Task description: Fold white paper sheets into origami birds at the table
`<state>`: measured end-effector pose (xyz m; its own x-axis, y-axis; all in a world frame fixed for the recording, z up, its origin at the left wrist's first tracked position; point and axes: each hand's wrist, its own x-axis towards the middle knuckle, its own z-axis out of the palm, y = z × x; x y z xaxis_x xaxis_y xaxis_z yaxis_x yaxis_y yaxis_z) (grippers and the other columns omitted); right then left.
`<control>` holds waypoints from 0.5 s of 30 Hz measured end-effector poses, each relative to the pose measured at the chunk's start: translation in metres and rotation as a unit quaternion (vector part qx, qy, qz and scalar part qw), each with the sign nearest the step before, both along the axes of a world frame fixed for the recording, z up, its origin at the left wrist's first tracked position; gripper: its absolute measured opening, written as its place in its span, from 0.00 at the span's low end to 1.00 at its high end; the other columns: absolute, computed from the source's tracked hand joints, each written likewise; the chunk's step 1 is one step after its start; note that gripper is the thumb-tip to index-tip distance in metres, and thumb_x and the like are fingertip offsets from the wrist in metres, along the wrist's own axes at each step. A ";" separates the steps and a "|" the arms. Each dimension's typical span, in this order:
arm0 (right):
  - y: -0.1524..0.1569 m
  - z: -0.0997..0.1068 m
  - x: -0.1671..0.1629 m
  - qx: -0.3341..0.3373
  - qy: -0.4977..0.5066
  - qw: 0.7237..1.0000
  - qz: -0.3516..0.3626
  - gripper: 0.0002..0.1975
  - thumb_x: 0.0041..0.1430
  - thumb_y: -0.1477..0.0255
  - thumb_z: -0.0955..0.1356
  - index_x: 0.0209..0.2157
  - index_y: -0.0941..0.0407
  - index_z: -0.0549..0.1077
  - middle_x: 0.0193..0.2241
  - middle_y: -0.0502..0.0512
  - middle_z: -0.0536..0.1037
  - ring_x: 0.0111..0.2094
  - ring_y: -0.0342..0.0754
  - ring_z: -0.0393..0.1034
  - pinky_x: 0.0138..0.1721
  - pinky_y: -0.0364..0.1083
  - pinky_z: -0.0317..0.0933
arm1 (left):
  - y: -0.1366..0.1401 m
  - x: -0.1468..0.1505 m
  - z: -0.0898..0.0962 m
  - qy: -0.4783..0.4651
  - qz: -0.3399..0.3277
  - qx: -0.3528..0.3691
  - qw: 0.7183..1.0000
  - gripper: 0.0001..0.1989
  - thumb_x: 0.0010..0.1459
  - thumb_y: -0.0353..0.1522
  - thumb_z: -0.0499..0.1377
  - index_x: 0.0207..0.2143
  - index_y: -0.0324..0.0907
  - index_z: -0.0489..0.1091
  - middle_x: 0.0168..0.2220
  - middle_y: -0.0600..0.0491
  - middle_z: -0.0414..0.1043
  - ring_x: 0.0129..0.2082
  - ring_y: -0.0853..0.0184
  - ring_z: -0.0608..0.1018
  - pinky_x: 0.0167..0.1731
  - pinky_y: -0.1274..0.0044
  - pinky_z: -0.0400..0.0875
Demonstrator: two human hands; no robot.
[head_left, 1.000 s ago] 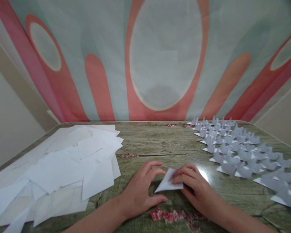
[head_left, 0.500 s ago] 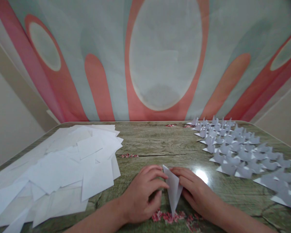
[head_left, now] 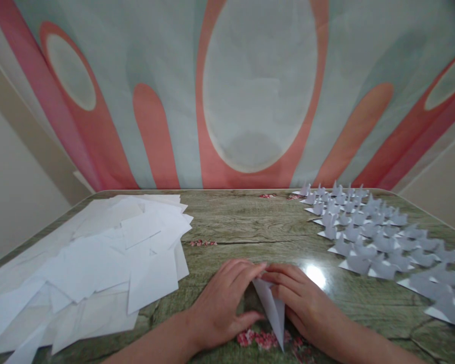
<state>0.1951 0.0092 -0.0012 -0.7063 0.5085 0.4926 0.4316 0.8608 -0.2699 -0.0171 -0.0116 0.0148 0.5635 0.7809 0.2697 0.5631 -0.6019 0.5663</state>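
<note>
While the right hand (head_left: 303,301) pinches a folded piece of paper (head_left: 272,306) along its right side, the left hand (head_left: 223,303) sits curved in a loose C around the other side, thumb well apart from the fingers. So the paper's at the lower middle of the frame, right between the two hands, a skinny white wedge with its sharp tip pointing down toward the bottom edge. The left fingertips are up by the paper's top end, close to the right hand's fingers, and the thumb is just beside the left edge; can't really tell if that thumb is touching. The right thumb is mostly tucked out of sight, btw. Under all this is a wood-look table (head_left: 231,217) with pink flowers (head_left: 263,338) printed on it, and the paper's tip is over one bunch of them. Over on the left of the frame there's a big messy spread of loose white sheets (head_left: 94,263), overlapping at all angles. Along the right side, rows of small paper birds (head_left: 387,244) run from the table's far edge down toward the lower right corner. Pink and grey-green backdrop (head_left: 258,76) fills the top.
</note>
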 end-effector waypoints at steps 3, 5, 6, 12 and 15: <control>0.001 0.000 0.001 0.000 -0.003 1.000 -0.011 0.13 0.54 0.83 0.60 0.37 0.57 0.71 0.41 0.59 0.76 0.48 0.50 0.65 0.46 0.53 0.64 | 0.002 0.001 0.003 -0.006 0.003 0.005 1.000 0.22 0.52 0.34 0.60 0.50 0.43 0.62 0.45 0.48 0.66 0.47 0.62 0.67 0.48 0.67 0.62; 0.002 0.001 0.002 0.002 0.001 1.000 -0.021 0.14 0.53 0.84 0.60 0.37 0.57 0.71 0.41 0.59 0.76 0.48 0.50 0.65 0.46 0.52 0.64 | 0.003 0.000 0.004 0.000 -0.005 0.021 1.000 0.10 0.53 0.35 0.59 0.39 0.43 0.68 0.41 0.49 0.68 0.44 0.64 0.68 0.45 0.69 0.64; 0.003 0.001 0.003 0.003 0.007 1.000 -0.025 0.15 0.53 0.85 0.59 0.37 0.57 0.71 0.41 0.59 0.76 0.49 0.49 0.65 0.46 0.52 0.64 | 0.003 0.000 0.004 0.005 -0.009 0.033 0.999 0.07 0.54 0.35 0.59 0.35 0.42 0.69 0.40 0.49 0.68 0.43 0.64 0.69 0.45 0.70 0.64; 0.008 -0.004 0.010 -0.035 0.012 0.999 -0.030 0.16 0.52 0.85 0.60 0.37 0.56 0.71 0.44 0.57 0.75 0.50 0.49 0.63 0.48 0.53 0.62 | 0.003 -0.002 -0.001 0.049 -0.024 0.072 0.996 0.07 0.56 0.30 0.55 0.37 0.44 0.71 0.45 0.53 0.71 0.47 0.68 0.71 0.53 0.71 0.59; 0.009 -0.006 0.011 -0.056 0.007 0.998 -0.026 0.16 0.52 0.85 0.60 0.39 0.56 0.70 0.44 0.56 0.75 0.51 0.49 0.62 0.49 0.53 0.61 | 0.003 -0.003 -0.004 0.069 -0.027 0.068 0.995 0.09 0.58 0.29 0.53 0.40 0.44 0.70 0.46 0.54 0.72 0.46 0.70 0.72 0.55 0.71 0.58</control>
